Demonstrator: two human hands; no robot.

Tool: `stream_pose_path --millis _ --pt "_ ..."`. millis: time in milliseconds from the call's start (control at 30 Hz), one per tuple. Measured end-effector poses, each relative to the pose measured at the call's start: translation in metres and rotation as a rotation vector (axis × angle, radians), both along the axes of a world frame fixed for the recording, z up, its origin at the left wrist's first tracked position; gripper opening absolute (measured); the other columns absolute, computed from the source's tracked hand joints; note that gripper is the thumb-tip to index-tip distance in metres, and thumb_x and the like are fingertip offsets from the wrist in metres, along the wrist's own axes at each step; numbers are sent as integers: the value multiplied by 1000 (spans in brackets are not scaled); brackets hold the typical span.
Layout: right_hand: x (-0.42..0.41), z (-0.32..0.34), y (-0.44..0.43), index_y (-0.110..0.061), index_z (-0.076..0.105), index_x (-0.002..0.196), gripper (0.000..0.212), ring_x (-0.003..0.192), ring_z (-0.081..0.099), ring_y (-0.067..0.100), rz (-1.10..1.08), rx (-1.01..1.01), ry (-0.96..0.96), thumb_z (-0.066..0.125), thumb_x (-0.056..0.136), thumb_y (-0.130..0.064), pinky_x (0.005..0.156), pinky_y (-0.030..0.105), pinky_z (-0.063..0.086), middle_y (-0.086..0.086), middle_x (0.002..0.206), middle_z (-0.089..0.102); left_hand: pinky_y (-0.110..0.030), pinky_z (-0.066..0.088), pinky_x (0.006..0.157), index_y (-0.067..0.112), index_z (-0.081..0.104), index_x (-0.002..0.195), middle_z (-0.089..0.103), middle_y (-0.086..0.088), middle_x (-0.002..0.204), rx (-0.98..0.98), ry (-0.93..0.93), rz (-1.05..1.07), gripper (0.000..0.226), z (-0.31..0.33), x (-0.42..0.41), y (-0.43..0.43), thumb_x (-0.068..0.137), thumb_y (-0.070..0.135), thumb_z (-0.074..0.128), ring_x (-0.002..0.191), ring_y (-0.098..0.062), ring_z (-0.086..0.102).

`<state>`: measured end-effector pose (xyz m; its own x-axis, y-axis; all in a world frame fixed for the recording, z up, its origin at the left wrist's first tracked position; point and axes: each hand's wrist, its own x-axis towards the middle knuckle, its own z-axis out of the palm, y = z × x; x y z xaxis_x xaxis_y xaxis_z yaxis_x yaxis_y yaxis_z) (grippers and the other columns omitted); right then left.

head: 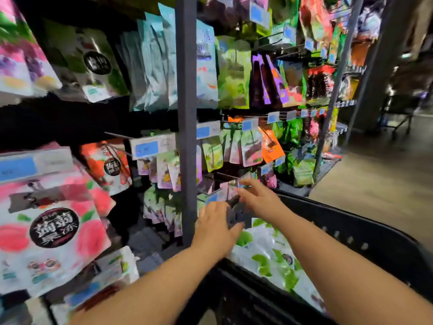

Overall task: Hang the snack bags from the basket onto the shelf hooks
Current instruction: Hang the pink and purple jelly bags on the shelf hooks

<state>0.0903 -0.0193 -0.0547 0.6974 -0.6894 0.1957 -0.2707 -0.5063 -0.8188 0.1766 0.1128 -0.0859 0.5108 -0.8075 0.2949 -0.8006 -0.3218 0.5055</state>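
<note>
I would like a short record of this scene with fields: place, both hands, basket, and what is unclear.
place: shop shelf rack with hanging snack bags and blue price tags
left hand: reaches to a low hook, beside a dark blurred bag
right hand: fingers at the hook tip
basket: black, holds white and green bags
unclear: which hand grips the dark bag; motion blur

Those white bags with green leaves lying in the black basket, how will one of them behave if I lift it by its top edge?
The white and green snack bags look glossy, so probably a bit slippery. Their crinkled film suggests one would hang floppy rather than stiff. They lie loosely piled in the basket, so neighbours may slide as one comes out.
</note>
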Motion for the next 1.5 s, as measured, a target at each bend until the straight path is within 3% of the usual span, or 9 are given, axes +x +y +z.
stream_pose_path --millis 167,333,433,600,767,1133,1267,1433,1500 --pt "-62 -41 -50 -24 62 109 16 73 64 19 -144 54 166 63 95 -31 83 43 55 6 96 68 -38 36 102 23 48 119 50 2 123 174 38 -116 39 -41 -10 -36 93 51 55 125 -24 37" --pt "-116 -68 -91 -16 67 106 18 86 65 22 -233 88 404 67 93 -27 78 32 51 10 108 69 -39 45 89 33 46 102 61 -1 112 382 -42 -138 37 -54 -7 -50 88 67 46 116 -26 49" --pt "-143 -84 -106 -19 67 113 26 106 63 23 -277 80 547 70 91 -33 91 32 49 5 116 66 -40 46 92 32 50 113 63 0 111 450 -87 -154 47 -57 -4 -52 88 71 43 116 -26 49" --pt "-171 -101 -108 -26 62 107 30 99 61 17 -335 110 839 75 83 -39 87 28 49 0 114 65 -39 45 90 32 50 119 62 -2 115 493 -113 -144 50 -57 -5 -51 88 71 43 119 -26 48" --pt "-178 -107 -101 -27 44 144 74 129 45 32 -444 56 999 75 78 -42 108 43 42 10 142 44 -37 44 86 35 52 116 62 -2 114 496 -98 -129 47 -58 -8 -49 88 72 41 116 -24 50" --pt "-191 -118 -103 -17 15 155 114 142 30 35 -633 271 966 81 71 -56 111 49 34 16 156 21 -35 44 79 39 50 105 63 7 108 498 -99 -128 41 -59 -7 -50 88 74 38 110 -19 51" --pt "-198 -126 -110 -21 14 155 144 138 37 38 -651 317 986 79 41 -79 111 56 34 14 153 32 -35 43 79 38 51 105 62 8 111 501 -102 -123 42 -57 -8 -49 88 74 39 110 -19 51" --pt "-193 -119 -104 -25 34 142 115 132 44 34 -651 171 1010 76 51 -80 108 52 28 9 142 47 -34 42 78 39 51 101 62 8 111 495 -99 -118 41 -58 -8 -49 87 75 39 108 -19 53" --pt "-189 -118 -103 -24 36 140 116 130 45 33 -635 169 994 78 48 -80 107 51 30 7 140 48 -34 44 78 39 51 101 62 8 112 491 -99 -117 41 -58 -8 -48 87 76 39 106 -19 54"
